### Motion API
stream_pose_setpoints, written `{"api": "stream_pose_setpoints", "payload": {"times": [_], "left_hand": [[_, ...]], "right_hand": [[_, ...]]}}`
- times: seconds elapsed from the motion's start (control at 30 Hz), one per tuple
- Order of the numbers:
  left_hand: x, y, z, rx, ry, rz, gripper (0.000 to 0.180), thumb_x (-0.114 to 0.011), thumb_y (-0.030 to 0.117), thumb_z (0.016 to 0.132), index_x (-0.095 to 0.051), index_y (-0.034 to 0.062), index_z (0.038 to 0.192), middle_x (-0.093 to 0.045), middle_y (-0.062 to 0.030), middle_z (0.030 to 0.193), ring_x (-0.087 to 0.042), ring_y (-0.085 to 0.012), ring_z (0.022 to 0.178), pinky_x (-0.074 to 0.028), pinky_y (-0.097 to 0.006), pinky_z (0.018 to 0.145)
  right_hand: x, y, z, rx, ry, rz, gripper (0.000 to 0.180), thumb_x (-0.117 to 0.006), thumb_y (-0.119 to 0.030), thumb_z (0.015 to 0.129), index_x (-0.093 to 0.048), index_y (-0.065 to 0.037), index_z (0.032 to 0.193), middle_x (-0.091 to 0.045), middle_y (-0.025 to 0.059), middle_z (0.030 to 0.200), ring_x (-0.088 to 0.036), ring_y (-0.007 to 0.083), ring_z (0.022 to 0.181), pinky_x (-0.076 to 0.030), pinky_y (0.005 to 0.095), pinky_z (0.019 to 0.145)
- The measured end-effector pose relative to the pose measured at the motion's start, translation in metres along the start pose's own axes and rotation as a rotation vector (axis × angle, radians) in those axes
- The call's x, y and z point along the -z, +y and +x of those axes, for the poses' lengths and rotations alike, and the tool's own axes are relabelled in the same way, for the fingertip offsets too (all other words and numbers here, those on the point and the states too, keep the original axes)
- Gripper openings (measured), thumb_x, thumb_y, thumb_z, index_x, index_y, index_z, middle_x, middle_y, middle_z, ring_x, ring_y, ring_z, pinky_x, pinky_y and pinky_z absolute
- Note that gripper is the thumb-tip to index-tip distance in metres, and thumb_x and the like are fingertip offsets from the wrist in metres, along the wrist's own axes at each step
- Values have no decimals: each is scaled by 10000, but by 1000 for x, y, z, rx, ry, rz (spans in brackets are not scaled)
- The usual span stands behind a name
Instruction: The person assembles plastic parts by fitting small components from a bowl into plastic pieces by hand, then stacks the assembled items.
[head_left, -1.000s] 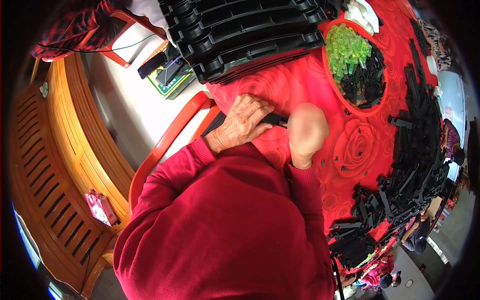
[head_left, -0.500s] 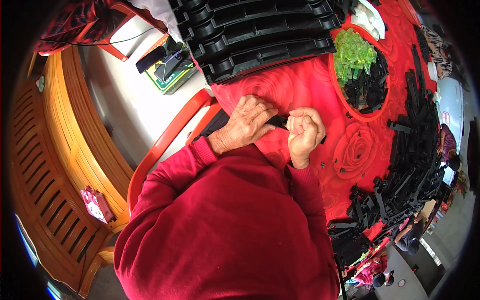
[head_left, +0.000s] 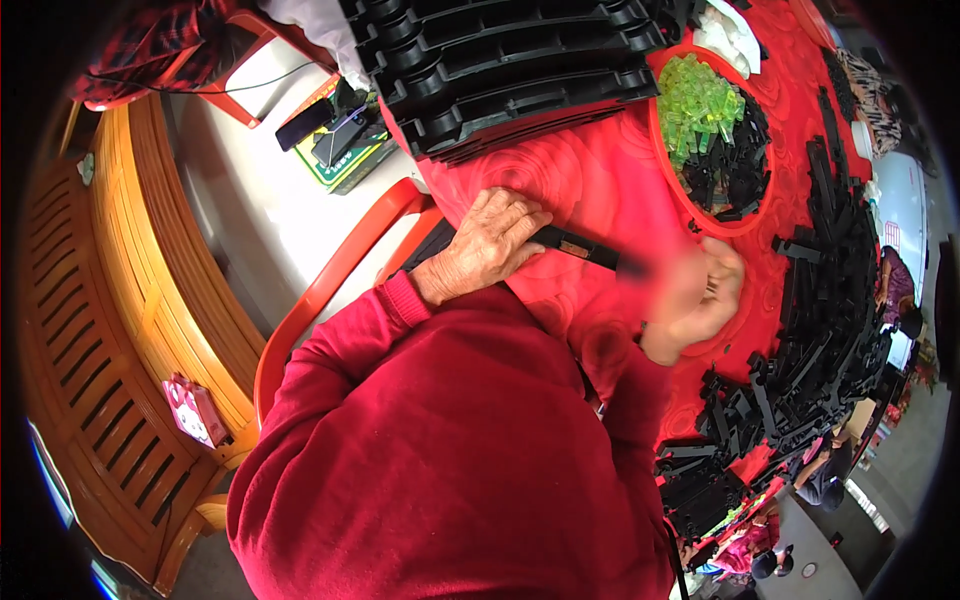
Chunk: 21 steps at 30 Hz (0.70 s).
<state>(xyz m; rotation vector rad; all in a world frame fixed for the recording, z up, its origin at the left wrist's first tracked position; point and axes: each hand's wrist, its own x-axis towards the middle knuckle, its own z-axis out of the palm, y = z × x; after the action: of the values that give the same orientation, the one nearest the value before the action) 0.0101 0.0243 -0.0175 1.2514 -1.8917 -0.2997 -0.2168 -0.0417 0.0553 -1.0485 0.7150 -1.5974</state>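
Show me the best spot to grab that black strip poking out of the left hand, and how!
Probably the free end of the black strip, coming from the right: pinch its two long edges between thumb and fingers. It's long and narrow, and the left hand covers its other part, so that end sticks out.

a pink box (head_left: 195,412) sits on a slatted wooden bench (head_left: 165,290) near a red chair (head_left: 338,260).

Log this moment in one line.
left hand: holds black strip | right hand: blurred, near strip's end, grip unclear | red basin: green pieces, black pieces
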Motion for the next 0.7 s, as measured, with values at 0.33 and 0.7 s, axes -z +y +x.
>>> {"api": "stream_pose_setpoints", "payload": {"times": [0.33,0.7], "left_hand": [[2,5,9,-7,-32,8,439,-759,153,689,-606,14,1076,-600,-114,1002,-563,-296,953,-442,-399,832],[2,5,8,17,-50,68,396,-731,144,733,-608,29,1091,-603,-127,1039,-561,-308,956,-433,-409,833]], "right_hand": [[205,-6,-17,91,249,-1493,234,-532,-193,900,-606,17,972,-622,151,805,-596,249,679,-477,346,631],[184,-18,-9,-2,188,-1711,251,-614,-106,811,-572,21,1023,-620,189,1018,-589,352,932,-473,428,812]]}}
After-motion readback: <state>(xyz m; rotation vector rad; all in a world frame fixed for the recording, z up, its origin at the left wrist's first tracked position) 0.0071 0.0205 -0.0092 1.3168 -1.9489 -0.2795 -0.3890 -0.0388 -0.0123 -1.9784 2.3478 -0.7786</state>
